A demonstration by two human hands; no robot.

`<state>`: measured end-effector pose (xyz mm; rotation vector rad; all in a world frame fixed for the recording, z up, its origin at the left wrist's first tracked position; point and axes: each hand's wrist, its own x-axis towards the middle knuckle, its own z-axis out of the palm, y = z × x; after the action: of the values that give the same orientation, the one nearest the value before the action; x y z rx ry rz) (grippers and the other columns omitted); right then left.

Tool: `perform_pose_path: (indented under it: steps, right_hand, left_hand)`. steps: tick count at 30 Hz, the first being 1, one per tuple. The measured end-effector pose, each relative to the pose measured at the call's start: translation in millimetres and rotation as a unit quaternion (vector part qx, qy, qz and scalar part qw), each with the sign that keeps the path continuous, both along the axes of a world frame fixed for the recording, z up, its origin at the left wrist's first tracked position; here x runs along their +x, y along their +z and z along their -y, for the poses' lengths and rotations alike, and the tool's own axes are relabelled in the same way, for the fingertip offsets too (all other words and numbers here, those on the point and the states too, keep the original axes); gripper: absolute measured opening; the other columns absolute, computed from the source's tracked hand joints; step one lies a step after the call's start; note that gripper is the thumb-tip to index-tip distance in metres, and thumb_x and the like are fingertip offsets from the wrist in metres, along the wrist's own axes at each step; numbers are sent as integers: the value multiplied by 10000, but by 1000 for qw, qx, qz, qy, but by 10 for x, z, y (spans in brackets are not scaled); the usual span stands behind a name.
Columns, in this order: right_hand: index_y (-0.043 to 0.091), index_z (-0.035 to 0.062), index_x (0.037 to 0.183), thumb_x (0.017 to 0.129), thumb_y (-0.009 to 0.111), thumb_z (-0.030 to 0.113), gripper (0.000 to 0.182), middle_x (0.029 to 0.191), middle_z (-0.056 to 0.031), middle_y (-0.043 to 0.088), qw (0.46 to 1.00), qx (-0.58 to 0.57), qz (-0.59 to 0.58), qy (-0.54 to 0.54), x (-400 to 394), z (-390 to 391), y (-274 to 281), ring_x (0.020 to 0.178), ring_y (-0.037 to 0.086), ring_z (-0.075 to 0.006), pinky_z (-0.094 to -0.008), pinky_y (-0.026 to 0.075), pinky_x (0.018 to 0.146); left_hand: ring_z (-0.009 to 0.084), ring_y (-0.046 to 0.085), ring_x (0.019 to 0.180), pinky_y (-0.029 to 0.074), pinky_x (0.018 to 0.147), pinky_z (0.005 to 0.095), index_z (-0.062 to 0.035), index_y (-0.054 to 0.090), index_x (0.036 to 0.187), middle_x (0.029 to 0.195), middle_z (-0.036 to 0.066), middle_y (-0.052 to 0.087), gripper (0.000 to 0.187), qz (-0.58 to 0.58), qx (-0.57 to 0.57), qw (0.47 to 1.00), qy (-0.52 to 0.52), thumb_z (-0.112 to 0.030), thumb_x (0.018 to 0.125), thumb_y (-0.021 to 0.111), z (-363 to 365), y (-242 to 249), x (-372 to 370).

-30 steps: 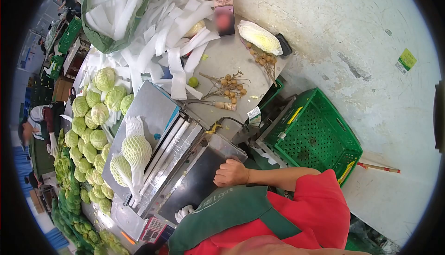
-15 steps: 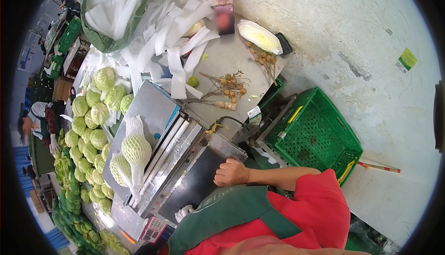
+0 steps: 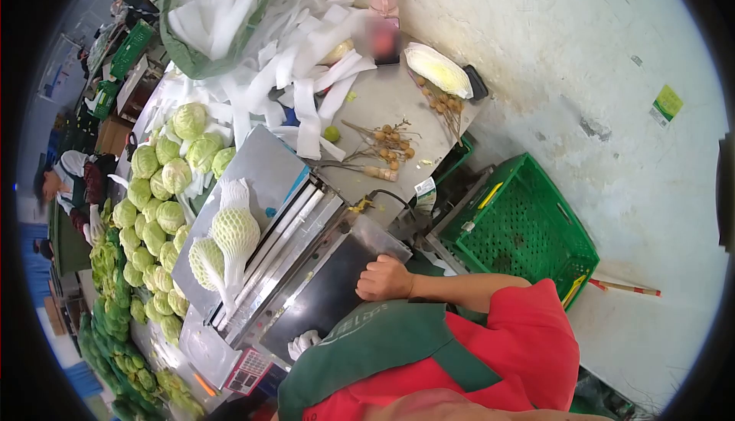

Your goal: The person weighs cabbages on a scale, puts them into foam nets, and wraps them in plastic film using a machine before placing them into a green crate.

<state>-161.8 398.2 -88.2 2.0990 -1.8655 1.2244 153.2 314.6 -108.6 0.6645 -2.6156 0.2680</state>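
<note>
My right hand [image 3: 384, 278] is bare and closed in a fist at the upper edge of the dark plate [image 3: 321, 298] of a film-wrapping machine, with nothing visible in it. My left hand [image 3: 304, 343], in a white glove, has its fingers curled at the plate's lower edge; its palm is out of sight and the green apron [image 3: 375, 344] covers the rest. Beyond the plate runs a roll of clear film [image 3: 279, 237]. Two pale green vegetables in white foam nets, one in front [image 3: 234, 230] and one behind [image 3: 204, 264], lie on the metal top [image 3: 264, 153].
Several cabbages [image 3: 168, 214] are heaped at left, near a co-worker [image 3: 76, 184]. White foam nets [image 3: 306, 115] spill from a green bag [image 3: 176, 46]. Longan stems [image 3: 383, 141], a napa cabbage [image 3: 438, 70], a phone [image 3: 387, 42] and a green crate [image 3: 521, 222] are at right.
My view has shifted slightly, so the table things appear a little farther right and lower. Both hands stay in nearly the same places, with their fingers still curled.
</note>
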Motion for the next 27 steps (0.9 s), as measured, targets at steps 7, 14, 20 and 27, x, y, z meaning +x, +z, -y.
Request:
perform_pose_path:
  steps: [7,14,20,27]
  right_hand:
    - [494,144,629,762,639,219,210,590,7,446,998,-3,-16,63,-219,130,459,549,473,-158,-313,342,520]
    - [616,62,833,788,626,165,112,736,-62,588,996,11,84,35,-663,959,1507,645,585,-242,-353,462,600]
    - [525,41,1211,916,570,324,411,969,-100,645,911,304,261,97,-835,1918,1607,873,615,-178,-325,482,775]
    - [392,1,1356,933,546,404,605,1101,-96,583,863,400,267,153,-211,2597,1103,989,545,-155,-292,451,840]
  left_hand:
    - [192,498,552,385,561,372,-116,571,765,685,-3,585,123,-88,104,991,-8,-46,689,637,52,424,-29]
    - [266,541,653,416,602,340,-19,604,873,746,128,569,67,-256,220,931,138,3,811,613,878,1663,-113]
    - [162,557,1040,435,897,285,-21,498,1260,1137,100,589,414,-349,454,807,145,-237,920,589,2363,1686,-422]
    - [113,555,1008,431,879,241,-27,537,1228,1090,52,607,412,-359,670,642,101,-330,949,531,2320,1450,-766]
